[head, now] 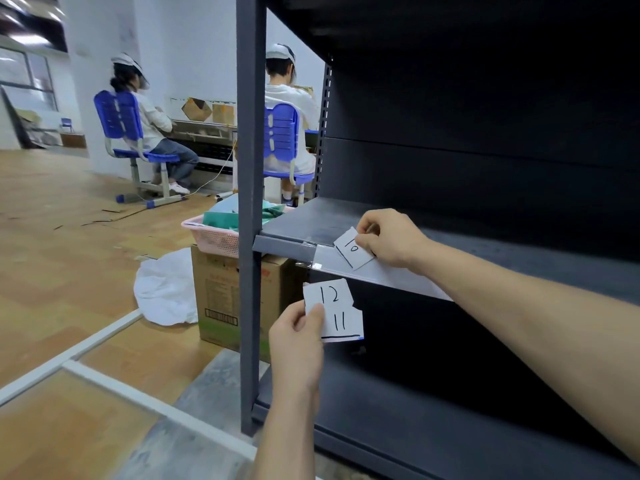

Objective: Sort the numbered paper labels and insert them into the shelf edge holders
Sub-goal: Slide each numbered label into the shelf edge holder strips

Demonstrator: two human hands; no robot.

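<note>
Fingers [372, 221] of the right hand [389, 239] pinch the tilted label marked 10 [351, 251] at their 8 o'clock, its lower edge over the clear shelf edge holder [388, 273] running 10 to 4 o'clock. Farther off, the left hand [298, 337] grips labels 12 and 11 [336, 306].

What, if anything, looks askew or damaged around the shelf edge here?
The label 10, pinched by the right hand, is tilted across the clear edge holder, not squared in it. Both label 12 and label 11, in the left hand, have ragged, notched edges.
</note>
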